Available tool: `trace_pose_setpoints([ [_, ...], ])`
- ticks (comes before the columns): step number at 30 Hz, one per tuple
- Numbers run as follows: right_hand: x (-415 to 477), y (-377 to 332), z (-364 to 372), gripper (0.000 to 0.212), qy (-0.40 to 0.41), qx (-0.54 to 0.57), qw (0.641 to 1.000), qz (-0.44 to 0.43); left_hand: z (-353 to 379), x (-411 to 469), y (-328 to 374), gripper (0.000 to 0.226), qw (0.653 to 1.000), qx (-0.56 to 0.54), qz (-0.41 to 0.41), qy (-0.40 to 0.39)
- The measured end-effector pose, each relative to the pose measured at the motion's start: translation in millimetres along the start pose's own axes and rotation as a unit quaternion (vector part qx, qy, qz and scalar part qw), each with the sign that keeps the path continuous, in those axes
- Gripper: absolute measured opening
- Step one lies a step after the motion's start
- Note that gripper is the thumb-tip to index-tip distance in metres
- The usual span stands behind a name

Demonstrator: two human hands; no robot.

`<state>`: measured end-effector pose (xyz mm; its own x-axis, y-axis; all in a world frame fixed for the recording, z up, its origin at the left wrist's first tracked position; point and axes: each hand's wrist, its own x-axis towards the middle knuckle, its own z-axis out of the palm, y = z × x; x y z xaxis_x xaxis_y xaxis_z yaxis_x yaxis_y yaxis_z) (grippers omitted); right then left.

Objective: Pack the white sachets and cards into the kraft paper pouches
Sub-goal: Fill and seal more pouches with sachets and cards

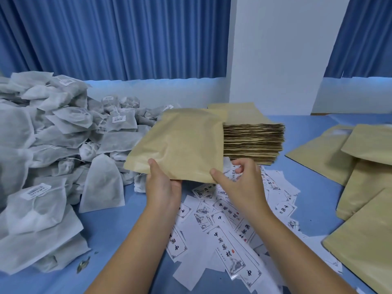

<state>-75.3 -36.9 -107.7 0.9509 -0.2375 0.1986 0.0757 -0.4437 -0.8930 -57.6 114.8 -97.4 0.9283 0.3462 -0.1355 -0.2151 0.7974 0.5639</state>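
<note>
A kraft paper pouch [180, 143] is held up over the middle of the table. My left hand [162, 183] grips its near edge, thumb on top. My right hand [237, 183] pinches the pouch's near right corner with the thumb on top. Behind the pouch stands a tall stack of flat kraft pouches [254, 143]. White sachets [42, 145], some with barcode labels, are heaped at the left. White printed cards [231, 236] lie scattered on the blue table below my hands.
Several bulging kraft pouches [360, 170] lie overlapped at the right. The blue table [118, 225] shows between sachets and cards. A white pillar [275, 49] and blue curtains stand behind the table. A small dried leaf scrap [83, 264] lies near the front left.
</note>
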Motion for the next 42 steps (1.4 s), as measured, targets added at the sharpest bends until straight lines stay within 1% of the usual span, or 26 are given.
trace_pose_setpoints([
  [1,2.3,-2.0,-2.5,0.053,-0.04,0.03,0.997,0.06,-0.8,1.8,1.0,0.031,1.0,-0.014,-0.002,0.001],
  [3,5.0,-4.1,-5.5,0.048,-0.147,0.117,0.97,0.153,-1.5,3.1,1.1,0.027,1.0,-0.018,0.003,-0.006],
  [4,4.5,-4.7,-5.6,0.043,-0.179,0.166,0.953,0.18,-1.4,2.9,0.0,0.028,1.0,-0.012,0.006,-0.01],
  [5,3.6,-5.3,-4.9,0.037,-0.193,0.209,0.94,0.189,-1.2,2.5,-1.5,0.03,1.0,-0.006,0.006,-0.013],
  [7,2.0,-6.0,-3.6,0.024,-0.192,0.247,0.935,0.168,-0.7,1.6,-3.9,0.034,1.0,-0.004,0.001,-0.021],
  [9,-0.1,-8.3,-3.4,0.018,-0.178,0.255,0.941,0.13,0.1,0.2,-4.8,0.033,0.999,-0.013,0.008,-0.034],
  [12,-0.5,-9.2,-5.2,0.022,-0.118,0.214,0.969,0.026,3.3,-1.6,-5.9,0.027,0.997,-0.022,0.034,-0.065],
  [13,-0.9,-9.4,-6.1,0.024,-0.1,0.206,0.973,-0.006,4.2,-2.1,-6.7,0.027,0.996,-0.018,0.04,-0.077],
  [15,-0.8,-8.9,-7.8,0.027,-0.069,0.219,0.973,-0.034,4.4,-0.9,-7.9,0.029,0.994,-0.003,0.035,-0.107],
  [17,0.2,-7.7,-8.9,0.025,-0.038,0.237,0.97,-0.024,3.8,-0.4,-7.5,0.031,0.988,0.035,0.001,-0.153],
  [19,0.5,-7.0,-8.0,0.022,-0.019,0.252,0.968,0.001,3.8,-2.8,-10.0,0.043,0.973,0.125,-0.052,-0.186],
  [20,0.2,-6.7,-6.5,0.021,-0.02,0.263,0.964,0.021,3.6,-4.5,-13.7,0.045,0.96,0.184,-0.075,-0.197],
  [22,-1.8,-6.9,-2.7,0.022,-0.052,0.292,0.952,0.067,1.8,-9.9,-25.6,0.043,0.925,0.295,-0.1,-0.219],
  [23,-3.4,-7.2,-0.5,0.023,-0.074,0.301,0.947,0.085,0.6,-12.3,-31.0,0.04,0.913,0.322,-0.112,-0.224],
  [24,-4.6,-7.1,1.8,0.024,-0.089,0.297,0.946,0.093,0.0,-14.0,-34.7,0.038,0.91,0.328,-0.125,-0.221],
  [28,-6.7,-7.0,5.6,0.027,-0.116,0.26,0.954,0.091,-2.2,-13.6,-35.3,0.025,0.938,0.262,-0.148,-0.175],
  [30,-6.8,-7.3,5.2,0.025,-0.128,0.26,0.952,0.097,-3.3,-12.6,-33.3,0.023,0.945,0.236,-0.146,-0.174],
  [33,-7.0,-7.7,4.2,0.024,-0.136,0.26,0.951,0.093,-3.5,-14.2,-32.3,0.028,0.94,0.242,-0.144,-0.192],
  [35,-6.2,-8.6,4.0,0.021,-0.123,0.255,0.955,0.086,-1.9,-15.9,-32.0,0.03,0.934,0.265,-0.149,-0.19],
  [37,-5.3,-9.0,3.4,0.016,-0.102,0.281,0.95,0.087,-1.5,-15.2,-30.6,0.031,0.938,0.257,-0.167,-0.161],
  [39,-4.6,-8.2,2.4,0.012,-0.087,0.319,0.939,0.095,-1.4,-12.5,-28.9,0.027,0.953,0.209,-0.173,-0.135],
  [42,-7.7,-6.3,5.6,0.014,-0.089,0.337,0.933,0.093,-2.1,-11.4,-28.4,0.018,0.97,0.156,-0.129,-0.137],
])
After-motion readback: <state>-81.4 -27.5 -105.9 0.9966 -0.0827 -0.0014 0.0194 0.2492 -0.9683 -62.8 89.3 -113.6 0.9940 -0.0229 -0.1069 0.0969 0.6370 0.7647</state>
